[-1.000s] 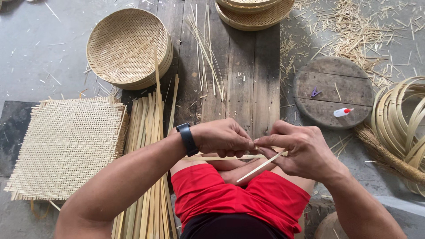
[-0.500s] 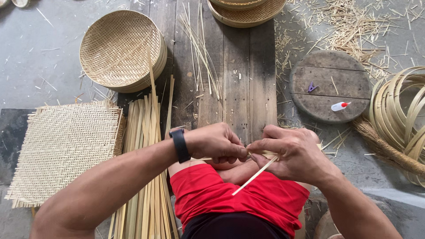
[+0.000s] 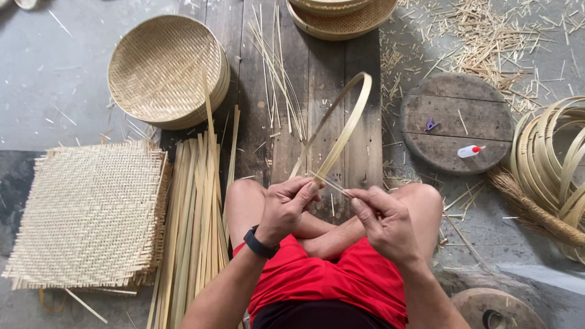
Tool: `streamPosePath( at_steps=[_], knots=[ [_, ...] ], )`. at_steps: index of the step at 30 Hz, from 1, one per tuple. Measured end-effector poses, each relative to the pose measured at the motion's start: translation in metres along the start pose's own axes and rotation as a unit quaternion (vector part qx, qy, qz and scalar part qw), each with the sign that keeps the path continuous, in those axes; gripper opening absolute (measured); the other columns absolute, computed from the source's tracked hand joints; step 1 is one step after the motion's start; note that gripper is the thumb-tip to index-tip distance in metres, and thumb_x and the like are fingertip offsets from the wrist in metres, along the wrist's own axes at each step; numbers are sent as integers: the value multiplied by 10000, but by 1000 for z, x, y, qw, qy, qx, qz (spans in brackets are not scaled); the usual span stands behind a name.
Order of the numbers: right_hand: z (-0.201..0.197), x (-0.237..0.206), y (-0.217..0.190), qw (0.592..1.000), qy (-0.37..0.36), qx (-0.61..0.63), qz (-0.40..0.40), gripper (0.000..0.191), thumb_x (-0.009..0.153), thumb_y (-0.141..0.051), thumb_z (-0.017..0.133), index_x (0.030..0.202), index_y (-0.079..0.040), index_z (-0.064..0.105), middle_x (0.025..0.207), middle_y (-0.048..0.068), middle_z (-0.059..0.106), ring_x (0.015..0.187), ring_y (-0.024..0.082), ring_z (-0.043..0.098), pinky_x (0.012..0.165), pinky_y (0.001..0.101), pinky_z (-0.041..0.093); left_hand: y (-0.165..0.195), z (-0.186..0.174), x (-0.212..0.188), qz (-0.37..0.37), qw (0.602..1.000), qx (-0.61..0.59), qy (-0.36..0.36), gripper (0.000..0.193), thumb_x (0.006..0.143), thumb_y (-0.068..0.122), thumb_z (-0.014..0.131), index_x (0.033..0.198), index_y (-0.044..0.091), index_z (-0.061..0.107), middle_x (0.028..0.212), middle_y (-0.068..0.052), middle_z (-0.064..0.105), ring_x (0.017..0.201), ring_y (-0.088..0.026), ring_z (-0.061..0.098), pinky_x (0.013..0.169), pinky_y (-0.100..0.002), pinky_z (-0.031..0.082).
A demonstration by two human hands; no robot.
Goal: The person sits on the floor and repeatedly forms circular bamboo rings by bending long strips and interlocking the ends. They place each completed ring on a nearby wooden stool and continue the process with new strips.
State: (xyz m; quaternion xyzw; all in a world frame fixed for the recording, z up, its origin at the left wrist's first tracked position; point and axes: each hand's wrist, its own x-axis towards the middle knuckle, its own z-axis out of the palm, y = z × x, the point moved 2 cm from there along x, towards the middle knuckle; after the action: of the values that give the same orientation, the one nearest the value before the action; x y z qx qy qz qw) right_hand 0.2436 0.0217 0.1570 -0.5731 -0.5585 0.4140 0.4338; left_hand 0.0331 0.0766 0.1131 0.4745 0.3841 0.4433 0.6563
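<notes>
Fingers (image 3: pixel 303 190) of left hand (image 3: pixel 281 208) pinched on bent bamboo strip (image 3: pixel 352 116) | right hand (image 3: pixel 384 224) fingers closed on thin sliver (image 3: pixel 332 184) | strip looped far over plank floor (image 3: pixel 317 91) | woven mat (image 3: pixel 85 213) left

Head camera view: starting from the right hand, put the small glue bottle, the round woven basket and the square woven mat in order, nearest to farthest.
From the right hand:
1. Small glue bottle, up to its right on the round wooden board.
2. Round woven basket, upper left across the planks.
3. Square woven mat, far left on the floor.
</notes>
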Motion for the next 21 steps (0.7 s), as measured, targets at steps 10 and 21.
streamPosePath(
  at_steps=[10,21],
  knots=[
    [15,-4,12,997,-10,-39,63,125,926,-79,744,1002,6,794,711,14,655,655,78,558,578,229,439,-22,-2,-20,-41,999,-3,-19,187,1025,137,644,1048,-9,760,821,6,664,677,-43,537,602,-206,449],
    [-53,-24,35,991,-27,-83,99,191,872,-91,760,1046,-21,797,848,51,801,771,82,728,696,219,587,-18,-9,-15,-27,997,2,78,191,1022,145,643,985,-1,760,763,6,668,629,-32,528,566,-197,431]
  ],
)
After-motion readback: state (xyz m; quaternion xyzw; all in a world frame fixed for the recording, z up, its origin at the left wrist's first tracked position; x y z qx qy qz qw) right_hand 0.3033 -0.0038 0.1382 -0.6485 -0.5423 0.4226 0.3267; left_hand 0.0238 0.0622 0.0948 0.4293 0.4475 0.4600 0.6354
